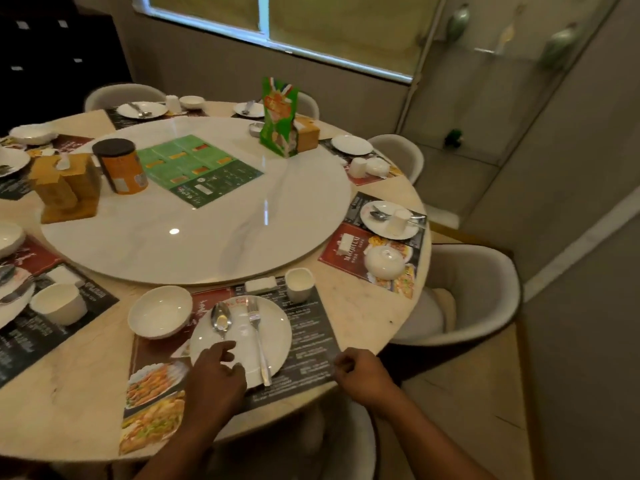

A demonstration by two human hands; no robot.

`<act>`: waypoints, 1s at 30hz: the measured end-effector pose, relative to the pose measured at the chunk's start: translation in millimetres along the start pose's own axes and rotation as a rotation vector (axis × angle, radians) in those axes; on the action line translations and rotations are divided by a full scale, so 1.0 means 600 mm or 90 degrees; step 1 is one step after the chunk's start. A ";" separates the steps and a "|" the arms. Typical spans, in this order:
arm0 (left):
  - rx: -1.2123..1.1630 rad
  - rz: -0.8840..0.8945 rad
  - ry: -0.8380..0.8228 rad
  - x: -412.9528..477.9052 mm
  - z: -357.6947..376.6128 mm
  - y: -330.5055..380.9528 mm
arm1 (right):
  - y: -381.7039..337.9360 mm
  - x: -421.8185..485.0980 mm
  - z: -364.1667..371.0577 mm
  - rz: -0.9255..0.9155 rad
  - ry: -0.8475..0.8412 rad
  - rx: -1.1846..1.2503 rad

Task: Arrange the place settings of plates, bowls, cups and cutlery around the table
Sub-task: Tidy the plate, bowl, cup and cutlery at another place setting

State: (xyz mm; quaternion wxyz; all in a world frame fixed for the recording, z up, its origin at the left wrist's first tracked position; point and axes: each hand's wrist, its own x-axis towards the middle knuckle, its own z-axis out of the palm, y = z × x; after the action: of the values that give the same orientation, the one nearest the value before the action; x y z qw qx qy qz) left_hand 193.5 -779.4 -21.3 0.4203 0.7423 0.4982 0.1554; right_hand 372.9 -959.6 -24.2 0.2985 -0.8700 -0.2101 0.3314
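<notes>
Near-edge plate (277, 336), bowl (161, 317) and cup (299, 284) look set. Our left hand (216, 374) touches the plate, grip slack. Our right hand (360, 370) seems curled, empty. The right-edge setting (377, 229) needs sorting.

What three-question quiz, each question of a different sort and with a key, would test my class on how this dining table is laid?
1. True or false: the spoon and the fork lie on the nearest plate.
2. Where does the nearest bowl stand? A) left of that plate, B) on that plate, C) right of that plate.
3. Fill in: at the next setting to the right, the right-hand bowl on the placemat lies ____.
Key: 1 true; 2 A; 3 upside down.
</notes>
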 end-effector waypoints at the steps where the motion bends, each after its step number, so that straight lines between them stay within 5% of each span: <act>1: 0.005 0.024 -0.030 -0.009 0.012 0.011 | 0.008 -0.011 -0.016 -0.001 0.007 0.002; 7: 0.011 0.140 -0.151 -0.035 0.084 0.102 | 0.039 -0.013 -0.138 0.003 0.064 -0.023; 13: 0.021 0.180 -0.148 -0.011 0.219 0.214 | 0.089 0.053 -0.283 -0.068 0.077 -0.053; 21: 0.006 0.093 -0.127 0.016 0.421 0.370 | 0.169 0.196 -0.458 -0.132 0.036 -0.090; 30: 0.000 -0.013 -0.036 0.076 0.474 0.390 | 0.130 0.353 -0.484 -0.222 -0.035 -0.174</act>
State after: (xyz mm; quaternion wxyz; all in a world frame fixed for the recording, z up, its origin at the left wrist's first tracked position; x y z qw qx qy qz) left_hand 541.1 -908.5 -17.9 0.4359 0.7414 0.4934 0.1299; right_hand 736.2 -1007.9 3.8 0.2250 -0.8437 -0.4080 0.2666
